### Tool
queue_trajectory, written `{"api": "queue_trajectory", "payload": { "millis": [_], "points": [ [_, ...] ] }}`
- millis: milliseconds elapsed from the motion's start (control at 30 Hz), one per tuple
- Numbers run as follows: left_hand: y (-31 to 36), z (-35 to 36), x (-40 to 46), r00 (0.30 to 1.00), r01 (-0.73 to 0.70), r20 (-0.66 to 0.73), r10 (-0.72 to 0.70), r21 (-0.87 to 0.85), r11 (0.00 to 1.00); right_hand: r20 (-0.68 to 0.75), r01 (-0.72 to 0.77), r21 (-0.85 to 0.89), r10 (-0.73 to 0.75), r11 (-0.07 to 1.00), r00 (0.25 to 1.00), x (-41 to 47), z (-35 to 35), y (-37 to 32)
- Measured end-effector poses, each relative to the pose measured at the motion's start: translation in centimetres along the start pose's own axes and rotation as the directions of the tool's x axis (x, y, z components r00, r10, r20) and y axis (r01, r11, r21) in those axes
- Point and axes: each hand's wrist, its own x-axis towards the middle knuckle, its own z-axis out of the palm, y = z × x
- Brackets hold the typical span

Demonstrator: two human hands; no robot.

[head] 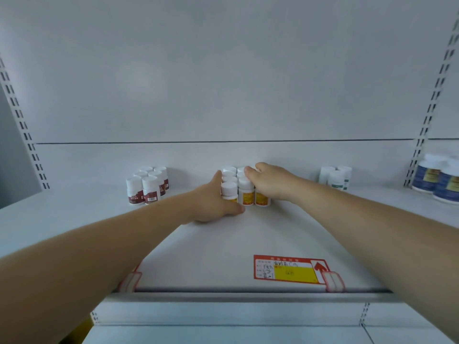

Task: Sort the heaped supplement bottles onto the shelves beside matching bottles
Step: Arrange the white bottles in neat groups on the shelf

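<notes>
A cluster of white-capped bottles with orange-yellow labels [246,194] stands at the back middle of the white shelf [213,252]. My left hand [211,202] grips the front-left bottle of this cluster [229,191], thumb in front and fingers behind it. My right hand [270,183] lies palm-down over the cluster's right column, its fingers curled over the front-right bottle [262,200] and its thumb against the middle caps. The bottles behind are partly hidden by both hands.
Several red-labelled bottles [149,188] stand to the left, a few green-labelled ones [335,178] to the right, and larger blue-labelled bottles [438,181] at the far right. A red and yellow price tag [288,269] sits at the shelf's front edge. Slotted uprights flank the bay.
</notes>
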Motion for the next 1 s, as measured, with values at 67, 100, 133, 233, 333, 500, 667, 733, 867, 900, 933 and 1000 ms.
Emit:
{"api": "queue_trajectory", "payload": {
  "millis": [67,100,133,233,333,500,667,733,867,900,933,1000],
  "points": [
    [0.03,-0.06,-0.07,1.000,0.000,0.000,0.000,0.000,1.000,-0.007,-0.013,0.014,0.013,1.000,1.000,-0.04,-0.14,-0.02],
    [0.02,-0.06,-0.07,1.000,-0.003,0.002,0.003,0.002,1.000,-0.011,-0.011,0.013,0.011,1.000,1.000,-0.01,-0.17,-0.05],
    [0.07,-0.05,-0.08,1.000,-0.012,-0.001,0.012,0.007,1.000,-0.012,-0.006,0.009,0.006,1.000,1.000,0.01,-0.18,-0.07],
    [0.07,0.02,0.01,1.000,-0.017,-0.015,0.018,0.028,0.999,-0.012,0.006,0.001,-0.006,1.000,1.000,0.13,0.01,-0.18],
    [0.11,0.19,-0.03,1.000,-0.020,-0.018,0.020,0.028,0.999,-0.012,0.010,0.008,-0.010,1.000,1.000,0.20,0.17,-0.09],
    [0.19,0.27,0.02,1.000,-0.007,-0.012,0.008,0.065,0.998,0.005,0.027,-0.014,-0.027,1.000,1.000,0.32,-0.10,0.10],
    [0.36,0.06,-0.17,1.000,0.002,0.021,-0.003,0.063,0.998,0.020,0.016,0.042,-0.017,0.999,1.000,0.43,-0.27,0.04],
    [0.39,0.11,-0.19,1.000,0.012,0.023,-0.013,0.049,0.999,0.031,0.012,0.078,-0.014,0.997,0.999,0.31,-0.31,0.04],
    [0.51,0.32,-0.22,1.000,0.000,0.005,0.000,0.029,1.000,0.042,0.015,0.090,-0.019,0.996,0.999,0.27,-0.23,0.09],
    [0.62,0.35,-0.33,1.000,-0.006,0.002,0.006,0.023,1.000,0.040,0.016,0.092,-0.020,0.996,0.999,0.19,-0.27,0.10],
    [0.66,0.39,-0.37,1.000,-0.008,0.004,0.008,0.026,1.000,0.040,0.009,0.091,-0.012,0.996,0.999,0.15,-0.35,0.14],
    [0.69,0.46,-0.36,1.000,-0.007,0.011,0.006,0.040,0.999,0.038,-0.007,0.082,0.004,0.997,0.999,0.04,-0.53,0.28]
  ]
}}
